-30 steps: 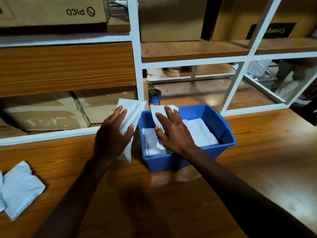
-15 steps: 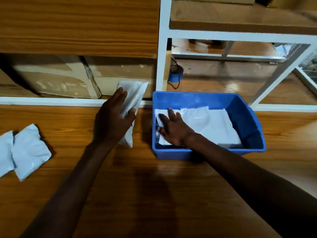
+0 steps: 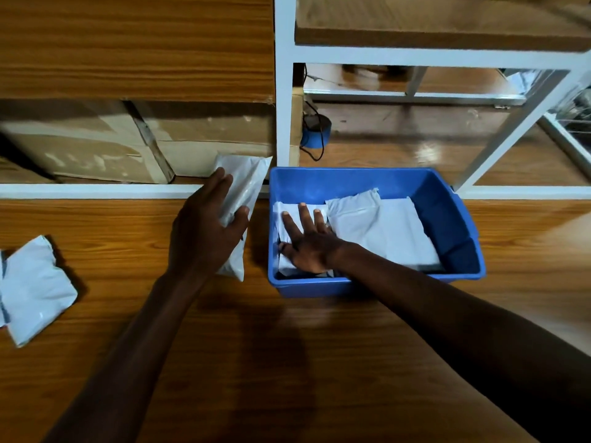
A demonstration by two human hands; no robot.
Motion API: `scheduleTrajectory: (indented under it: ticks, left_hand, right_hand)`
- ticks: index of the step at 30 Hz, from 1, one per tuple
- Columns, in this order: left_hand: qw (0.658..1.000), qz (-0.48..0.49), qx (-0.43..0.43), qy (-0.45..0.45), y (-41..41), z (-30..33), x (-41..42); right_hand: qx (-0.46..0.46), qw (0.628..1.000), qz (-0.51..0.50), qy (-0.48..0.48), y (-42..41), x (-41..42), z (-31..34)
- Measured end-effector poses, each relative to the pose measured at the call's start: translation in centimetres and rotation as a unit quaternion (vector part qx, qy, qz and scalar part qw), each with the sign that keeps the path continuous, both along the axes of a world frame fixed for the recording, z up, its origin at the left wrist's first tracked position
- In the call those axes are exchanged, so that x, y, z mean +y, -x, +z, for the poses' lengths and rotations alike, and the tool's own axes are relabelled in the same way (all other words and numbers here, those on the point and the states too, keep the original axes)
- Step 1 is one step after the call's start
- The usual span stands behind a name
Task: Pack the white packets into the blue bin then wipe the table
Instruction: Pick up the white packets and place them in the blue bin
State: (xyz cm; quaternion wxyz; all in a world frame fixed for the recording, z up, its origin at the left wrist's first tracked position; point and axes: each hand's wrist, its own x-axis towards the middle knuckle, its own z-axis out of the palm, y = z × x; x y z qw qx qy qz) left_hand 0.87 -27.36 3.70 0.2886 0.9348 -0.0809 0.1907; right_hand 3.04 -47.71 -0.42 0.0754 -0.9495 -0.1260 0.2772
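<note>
The blue bin (image 3: 355, 182) stands on the wooden table (image 3: 303, 362), right of centre. White packets (image 3: 387, 231) lie flat inside it. My right hand (image 3: 308, 244) rests palm down, fingers spread, on a packet (image 3: 286, 219) at the bin's left end. My left hand (image 3: 204, 231) grips another white packet (image 3: 244, 187) held upright just left of the bin's outer wall. Two more white packets (image 3: 35, 289) lie on the table at the far left edge.
A white-framed shelf (image 3: 283, 100) rises behind the table, with cardboard boxes (image 3: 134, 142) on its lower left level. A blue tape roll with a black cable (image 3: 315, 132) sits behind the bin. The wood floor shows through the frame at right.
My right hand has pushed its packet down from the bin's rim to lie flat inside. The left hand still holds its packet beside the bin. The view has tilted downward.
</note>
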Motion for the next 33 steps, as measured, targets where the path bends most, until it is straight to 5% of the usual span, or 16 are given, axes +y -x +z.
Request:
scheduleTrajectory:
  ticks: [7,16,23,33]
  left_hand:
    - [0.999,-0.018,-0.043,-0.008,0.1,2.1,-2.0]
    - [0.995,-0.079,-0.062,-0.017,0.7,4.2,-9.9]
    - [0.990,-0.141,-0.001,0.006,0.1,1.8,-16.5]
    - [0.988,-0.103,0.101,-0.063,-1.2,0.0,-26.7]
  right_hand:
    - [-0.154,0.983,-0.036,-0.098,3.2,-3.6,4.0]
    - [-0.239,0.959,-0.150,-0.006,9.7,-15.1,4.6]
    - [-0.262,0.938,-0.228,-0.020,11.4,-19.6,2.9]
    - [-0.316,0.909,-0.253,-0.097,11.1,-19.7,1.3]
